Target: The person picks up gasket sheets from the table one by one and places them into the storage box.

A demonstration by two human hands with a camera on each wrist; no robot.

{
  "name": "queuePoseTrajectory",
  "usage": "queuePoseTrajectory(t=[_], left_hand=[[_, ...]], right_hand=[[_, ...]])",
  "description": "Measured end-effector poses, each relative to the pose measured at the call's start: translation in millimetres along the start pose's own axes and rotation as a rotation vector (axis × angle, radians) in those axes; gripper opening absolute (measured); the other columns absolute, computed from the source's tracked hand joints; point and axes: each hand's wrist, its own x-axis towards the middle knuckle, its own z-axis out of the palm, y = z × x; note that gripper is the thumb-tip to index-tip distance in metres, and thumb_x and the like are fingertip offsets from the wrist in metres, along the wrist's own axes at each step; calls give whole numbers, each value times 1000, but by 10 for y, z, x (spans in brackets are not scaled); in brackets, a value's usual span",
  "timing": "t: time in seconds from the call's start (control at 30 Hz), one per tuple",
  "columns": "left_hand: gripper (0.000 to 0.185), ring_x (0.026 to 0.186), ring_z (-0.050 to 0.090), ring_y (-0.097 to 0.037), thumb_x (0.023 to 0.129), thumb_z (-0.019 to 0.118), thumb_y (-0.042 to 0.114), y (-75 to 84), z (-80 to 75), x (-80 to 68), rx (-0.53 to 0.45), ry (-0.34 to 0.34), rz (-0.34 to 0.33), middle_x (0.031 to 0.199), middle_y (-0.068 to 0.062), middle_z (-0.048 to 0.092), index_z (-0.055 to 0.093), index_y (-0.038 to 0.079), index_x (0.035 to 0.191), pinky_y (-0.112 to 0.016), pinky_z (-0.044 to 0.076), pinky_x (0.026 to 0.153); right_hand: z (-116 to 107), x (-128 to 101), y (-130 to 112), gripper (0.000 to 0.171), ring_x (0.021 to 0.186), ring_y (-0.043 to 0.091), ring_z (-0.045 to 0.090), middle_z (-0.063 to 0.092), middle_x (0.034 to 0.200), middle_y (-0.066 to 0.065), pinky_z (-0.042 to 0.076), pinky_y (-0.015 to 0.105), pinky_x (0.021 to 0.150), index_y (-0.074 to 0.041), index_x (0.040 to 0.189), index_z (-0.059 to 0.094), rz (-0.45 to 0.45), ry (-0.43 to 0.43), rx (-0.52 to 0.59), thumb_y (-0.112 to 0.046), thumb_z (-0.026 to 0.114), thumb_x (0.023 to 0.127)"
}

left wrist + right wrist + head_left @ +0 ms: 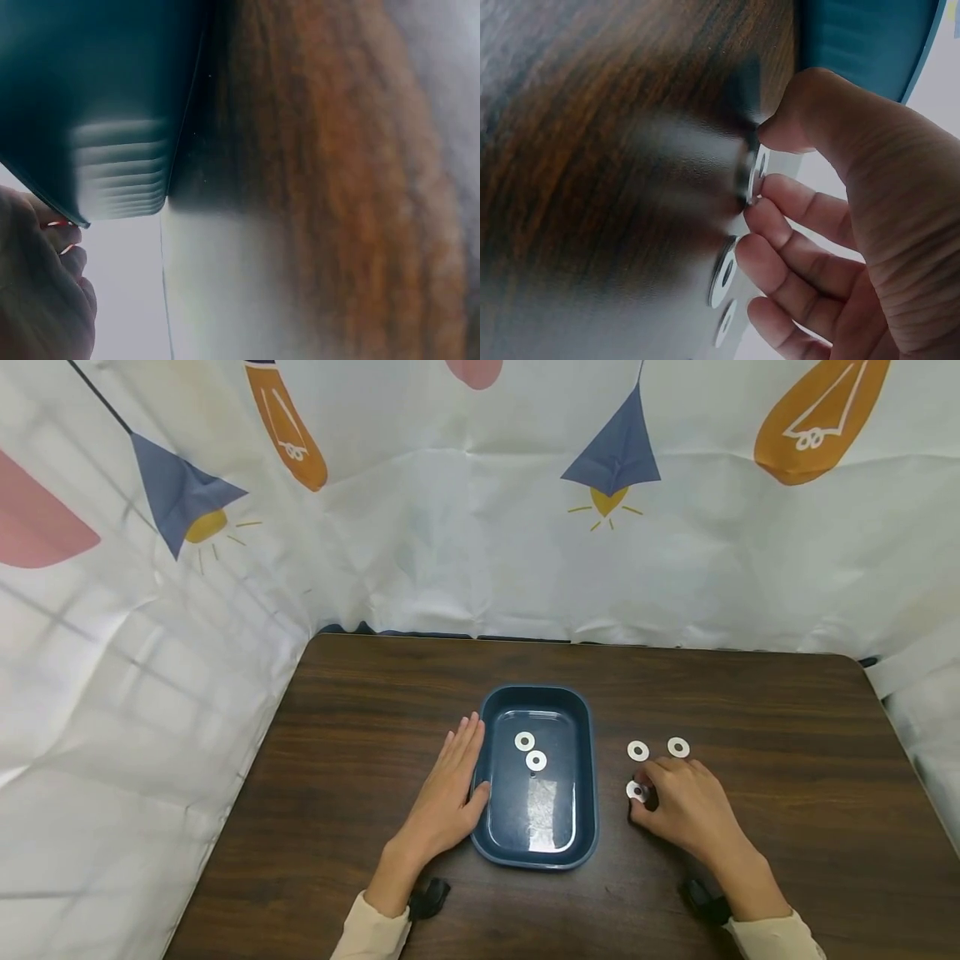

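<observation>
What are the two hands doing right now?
Left hand: open, fingers straight, resting against the tray.
Right hand: pinching a washer off the table.

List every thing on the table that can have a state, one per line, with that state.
Dark blue plastic tray: upright on the table, holding two washers.
Two white flat washers in the tray: lying flat.
Two white washers right of the tray: flat on the wood.
Pinched white washer: tilted up between fingertips.
Left hand: flat against the tray's side.
Right hand: pinches that washer.
</observation>
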Motion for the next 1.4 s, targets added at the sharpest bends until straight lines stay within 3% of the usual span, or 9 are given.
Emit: queuePoseTrajectory(t=[0.3,0.57,0.9,1.27,1.4], left_hand=[[94,169,-3,-13,99,61,32,-16,-1,-74,106,-7,41,182,-1,3,3,19,172,-34,1,138],[97,168,-5,-12,97,64,30,15,22,-105,128,-16,23,182,2,1,1,20,172,-48,14,138],[101,168,-6,-12,93,64,23,20,41,-100,127,-26,38,181,3,-3,0,19,172,-24,-9,135],[99,168,-7,-11,93,61,21,-3,21,-66,114,-45,39,181,5,-5,0,19,172,-32,-2,138],[99,169,-4,-13,91,62,19,-13,36,-65,87,-25,34,182,2,-1,4,18,172,-42,8,139]], right_hand=[[-26,16,-6,20,71,16,57,62,77,-4,56,49,78,-14,86,71,8,-19,7,-26,83,76],[-20,14,5,20,69,14,55,63,77,-4,55,46,73,-13,86,72,10,-27,16,-27,83,76],[-28,2,12,19,70,14,56,64,79,-3,53,42,69,-14,87,72,29,-35,41,-26,84,78],[-4,0,20,20,70,14,55,65,79,-3,52,43,69,-13,88,72,25,-25,40,-26,84,77],[-1,-2,17,20,70,13,55,65,80,-3,52,41,68,-13,88,72,26,-20,49,-25,84,77]])
